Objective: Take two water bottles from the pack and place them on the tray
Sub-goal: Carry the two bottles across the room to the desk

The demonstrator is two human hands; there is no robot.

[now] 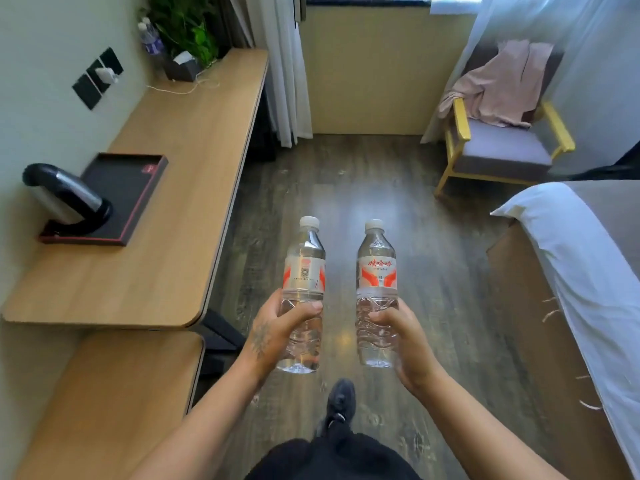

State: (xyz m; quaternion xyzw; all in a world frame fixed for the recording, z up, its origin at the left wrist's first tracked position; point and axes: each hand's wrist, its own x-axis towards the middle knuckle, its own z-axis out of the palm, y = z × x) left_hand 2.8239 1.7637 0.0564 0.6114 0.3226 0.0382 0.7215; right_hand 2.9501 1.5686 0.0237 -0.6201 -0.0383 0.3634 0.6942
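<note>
Head view: person stands on wood floor [346, 174], one bottle in each hand, both upright and held over the floor. Left hand [277, 332] is wrapped around the lower body of the left bottle [304, 271], fingers [304, 310] closed across its front just below the label. Right hand [407, 341] grips the lower half of the right bottle [376, 271] the same way, closed tight. Bottles are near each other, not touching; white caps on, red-and-white labels. Tray [138, 188], dark with a red edge, lies on the wooden worktop [180, 209] at left, well apart from both bottles. Kettle [64, 197] sits on the tray's near end; far part of tray bare. Bed [571, 258] at right.
</note>
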